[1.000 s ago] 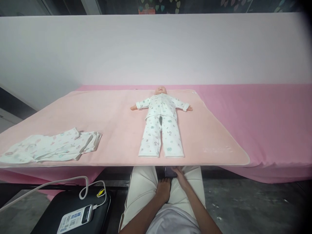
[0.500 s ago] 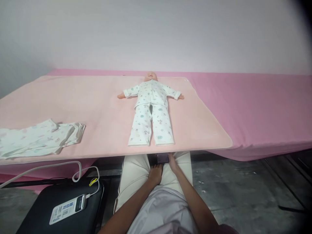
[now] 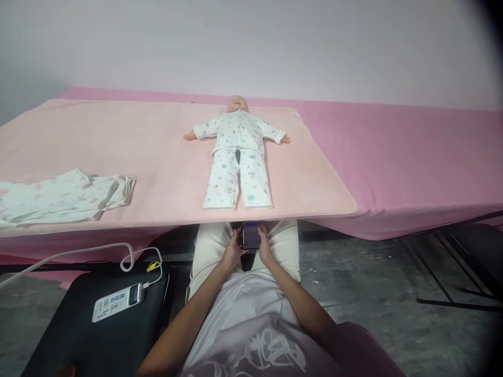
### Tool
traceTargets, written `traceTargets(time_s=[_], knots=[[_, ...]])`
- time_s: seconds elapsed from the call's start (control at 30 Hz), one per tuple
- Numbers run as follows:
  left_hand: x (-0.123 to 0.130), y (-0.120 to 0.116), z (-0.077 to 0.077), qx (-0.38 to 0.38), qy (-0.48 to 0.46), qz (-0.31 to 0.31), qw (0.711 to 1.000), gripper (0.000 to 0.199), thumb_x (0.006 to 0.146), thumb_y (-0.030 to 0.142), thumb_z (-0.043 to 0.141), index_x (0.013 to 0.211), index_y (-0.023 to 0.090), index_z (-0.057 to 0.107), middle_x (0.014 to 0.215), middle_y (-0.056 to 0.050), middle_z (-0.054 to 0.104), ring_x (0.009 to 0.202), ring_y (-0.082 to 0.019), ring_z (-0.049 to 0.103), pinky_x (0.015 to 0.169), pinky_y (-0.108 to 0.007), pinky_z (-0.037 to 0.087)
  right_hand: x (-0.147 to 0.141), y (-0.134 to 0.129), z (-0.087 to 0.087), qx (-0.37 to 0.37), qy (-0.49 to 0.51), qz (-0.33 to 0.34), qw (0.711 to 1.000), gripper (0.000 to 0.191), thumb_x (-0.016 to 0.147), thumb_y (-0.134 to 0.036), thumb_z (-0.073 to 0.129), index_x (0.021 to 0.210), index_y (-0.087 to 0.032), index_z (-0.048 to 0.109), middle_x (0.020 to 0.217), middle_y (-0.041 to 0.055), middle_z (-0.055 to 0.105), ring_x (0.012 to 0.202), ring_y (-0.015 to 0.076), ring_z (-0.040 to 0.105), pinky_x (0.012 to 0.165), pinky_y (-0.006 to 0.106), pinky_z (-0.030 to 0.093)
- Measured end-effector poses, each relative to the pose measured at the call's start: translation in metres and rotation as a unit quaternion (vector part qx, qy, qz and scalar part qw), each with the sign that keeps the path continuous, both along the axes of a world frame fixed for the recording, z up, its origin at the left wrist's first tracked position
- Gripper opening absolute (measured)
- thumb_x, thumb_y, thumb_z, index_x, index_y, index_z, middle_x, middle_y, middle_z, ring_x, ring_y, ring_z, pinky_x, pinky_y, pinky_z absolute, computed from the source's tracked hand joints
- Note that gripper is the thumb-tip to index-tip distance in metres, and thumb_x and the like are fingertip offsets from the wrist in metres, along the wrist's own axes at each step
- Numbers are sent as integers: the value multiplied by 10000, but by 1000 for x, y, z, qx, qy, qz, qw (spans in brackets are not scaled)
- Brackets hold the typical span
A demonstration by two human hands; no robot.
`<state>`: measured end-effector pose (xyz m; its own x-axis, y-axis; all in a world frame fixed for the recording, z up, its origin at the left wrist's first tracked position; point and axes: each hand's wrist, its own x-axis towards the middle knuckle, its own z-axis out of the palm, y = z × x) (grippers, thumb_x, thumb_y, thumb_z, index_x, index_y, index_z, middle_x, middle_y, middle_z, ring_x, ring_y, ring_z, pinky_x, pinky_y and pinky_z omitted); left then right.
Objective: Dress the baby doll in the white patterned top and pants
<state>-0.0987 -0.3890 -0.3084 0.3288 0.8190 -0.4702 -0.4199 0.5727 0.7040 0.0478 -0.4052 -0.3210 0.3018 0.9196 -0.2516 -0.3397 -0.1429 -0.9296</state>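
A dark phone [image 3: 251, 237] lies between my hands over my lap, just below the table's front edge. My left hand [image 3: 233, 251] grips its left side, and my right hand [image 3: 265, 247] holds the right side. On the peach mat [image 3: 168, 152] beyond, a baby doll [image 3: 238, 103] lies on its back with arms spread. It wears a white printed top [image 3: 239, 130] and matching trousers [image 3: 256, 180], whose legs point toward me.
Folded white printed clothes [image 3: 63, 199] lie at the mat's left front. A pink sheet [image 3: 412, 157] covers the table. At lower left, a black stool [image 3: 78, 335] carries a white power bank [image 3: 118, 302] with a cable. Dark metal legs stand at lower right.
My left hand has risen from my lap to the phone, which now shows more fully below the table edge. The view has tilted down, so the doll and table appear higher.
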Motion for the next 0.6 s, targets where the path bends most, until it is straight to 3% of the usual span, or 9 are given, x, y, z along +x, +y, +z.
traceTargets(time_s=[0.17, 0.37, 0.6], knots=[[-22, -16, 5, -66, -66, 8, 996, 659, 1150, 660, 518, 1594, 189, 641, 1556, -188, 735, 1516, -358, 656, 1237, -577, 589, -23, -11, 4, 4, -12, 74, 997, 661, 880, -773, 770, 1325, -286, 728, 1335, 74, 780, 1346, 318, 672, 1234, 456, 500], [-22, -16, 14, -46, -88, 19, 995, 641, 1137, 535, 609, 1659, 167, 557, 1566, -198, 720, 1468, -352, 692, 1238, -612, 591, -11, -7, 9, 16, -48, 65, 997, 591, 802, -698, 864, 1229, -293, 812, 1463, 84, 720, 1530, 329, 509, 1403, 457, 275], [-22, -21, 25, -15, -74, 3, 997, 659, 1082, 305, 692, 1706, 244, 489, 1588, -144, 712, 1417, -323, 726, 1253, -609, 585, -9, -12, 17, 35, -3, 83, 996, 499, 877, -667, 758, 1193, -281, 777, 1261, 38, 799, 1273, 311, 679, 1163, 403, 519]])
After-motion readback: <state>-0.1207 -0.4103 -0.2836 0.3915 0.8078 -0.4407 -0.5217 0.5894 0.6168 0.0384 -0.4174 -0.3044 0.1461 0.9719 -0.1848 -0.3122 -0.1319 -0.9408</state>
